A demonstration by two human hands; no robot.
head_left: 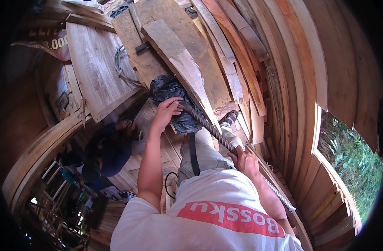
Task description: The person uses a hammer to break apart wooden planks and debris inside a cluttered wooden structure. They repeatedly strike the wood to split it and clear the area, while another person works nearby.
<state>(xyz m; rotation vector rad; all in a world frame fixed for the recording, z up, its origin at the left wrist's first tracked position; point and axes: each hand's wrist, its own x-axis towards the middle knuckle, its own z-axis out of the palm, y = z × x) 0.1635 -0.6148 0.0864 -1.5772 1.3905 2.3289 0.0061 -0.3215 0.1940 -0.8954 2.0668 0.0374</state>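
Observation:
A long ribbed metal rod (216, 133) slants across in front of my legs, its darker end up by the black plastic bag (162, 87). My right hand (245, 162) is wrapped around the rod lower down, and its paler tail (279, 193) runs on past my right forearm. At the dark end, my left hand (168, 111) has thumb and fingers closed on the tip, next to the bag. The crumpled bag lies behind and under that end. What is inside it cannot be seen.
A wooden plank (179, 58) lies beyond the bag over a wide board (151, 69). A coiled cable (118, 62) hangs over a panel at left. Another person in dark clothes (112, 152) crouches at lower left. Curved timber planking (292, 83) rises on the right, with an opening onto grass (348, 154).

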